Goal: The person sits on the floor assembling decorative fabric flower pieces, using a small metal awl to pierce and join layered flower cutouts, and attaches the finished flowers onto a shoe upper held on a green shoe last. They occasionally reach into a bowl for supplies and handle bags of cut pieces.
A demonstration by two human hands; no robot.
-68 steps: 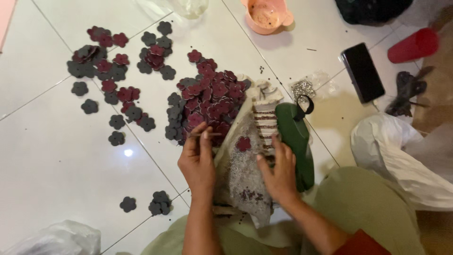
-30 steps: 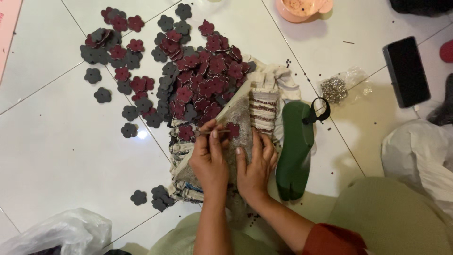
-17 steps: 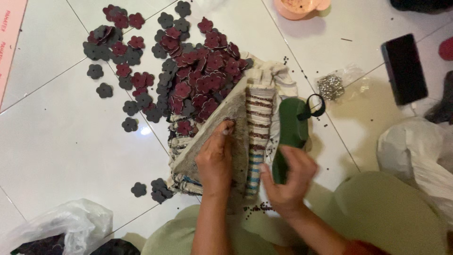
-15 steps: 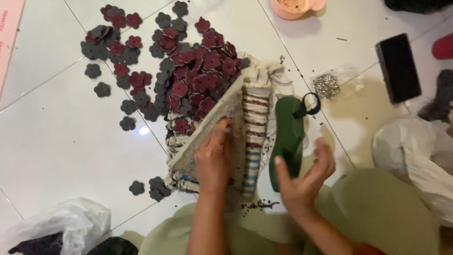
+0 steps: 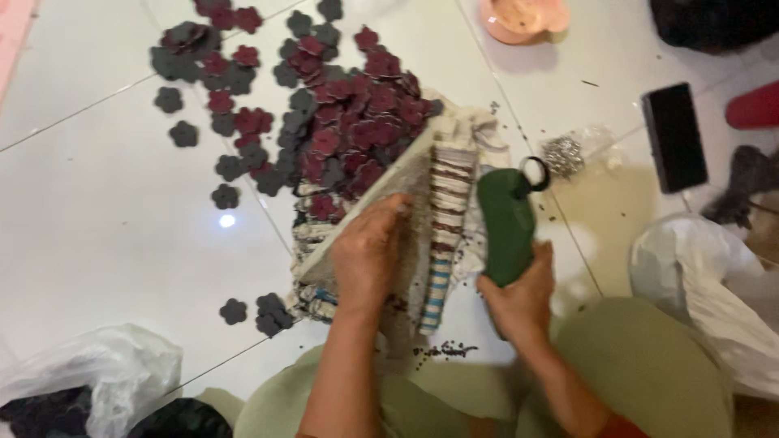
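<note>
Gripping the green tool (image 5: pixel 505 227) at its lower end, the right hand (image 5: pixel 519 300) is closed around it, just right of the striped cloth (image 5: pixel 442 219) on the floor (image 5: pixel 97 227). The left hand (image 5: pixel 367 255) lies on the cloth with fingers bent, holding nothing I can see. Dark red and grey flowers (image 5: pixel 341 130) cover the cloth's far side. A black phone (image 5: pixel 673 136) lies further right.
</note>
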